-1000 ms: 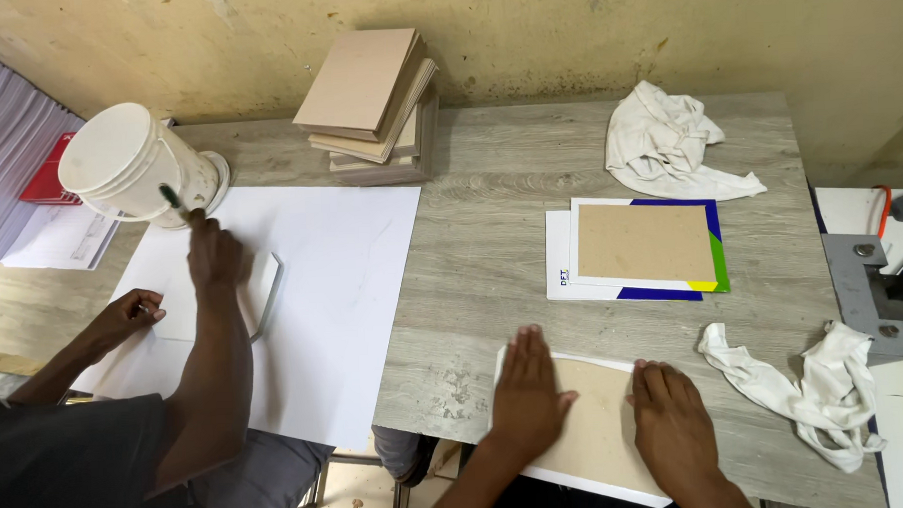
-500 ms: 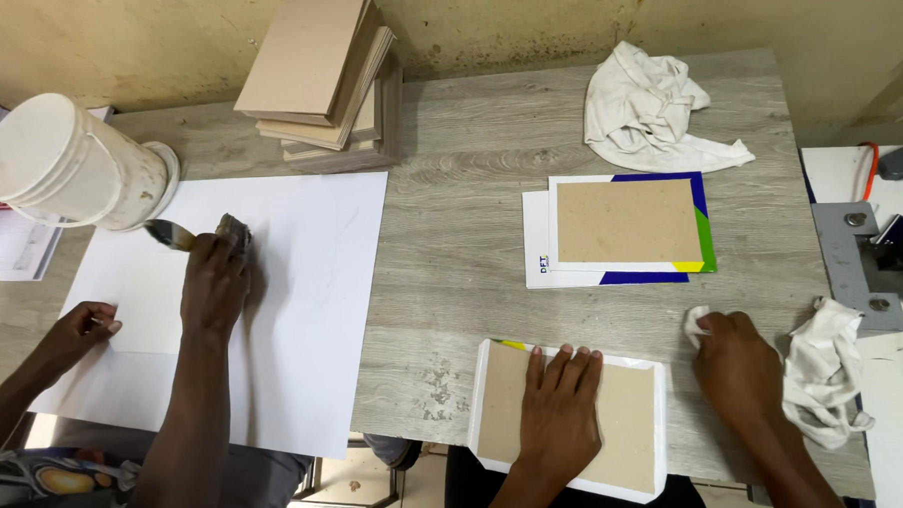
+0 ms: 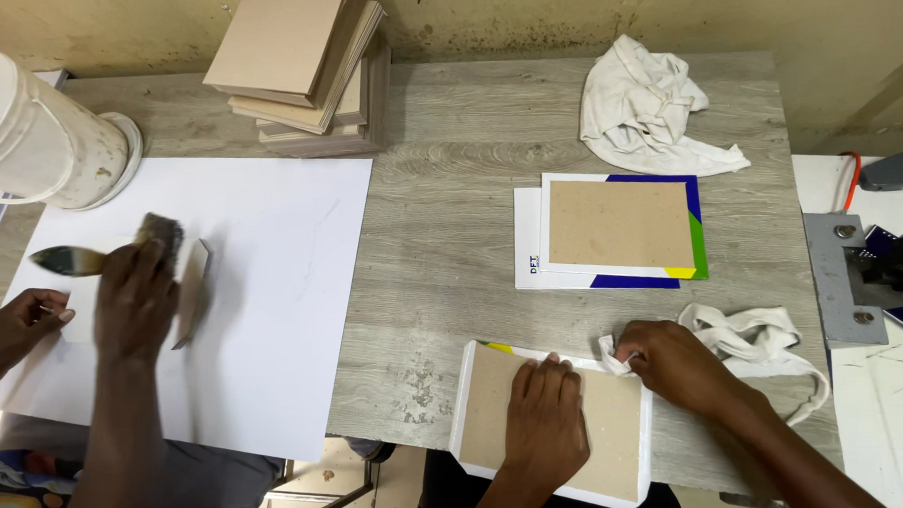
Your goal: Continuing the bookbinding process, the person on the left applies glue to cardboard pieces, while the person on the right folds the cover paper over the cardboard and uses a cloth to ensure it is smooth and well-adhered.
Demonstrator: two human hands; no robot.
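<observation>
The left hand lies flat, fingers together, on a brown board overhanging the surface's near edge. Just right, the right hand pinches a white rag at the board's far corner. Bare wood lies beyond, then a second board and a crumpled cloth. At left, a co-worker's hand holds a brush over white paper.

Matt brown cardboard panel, crumpled cloth
</observation>
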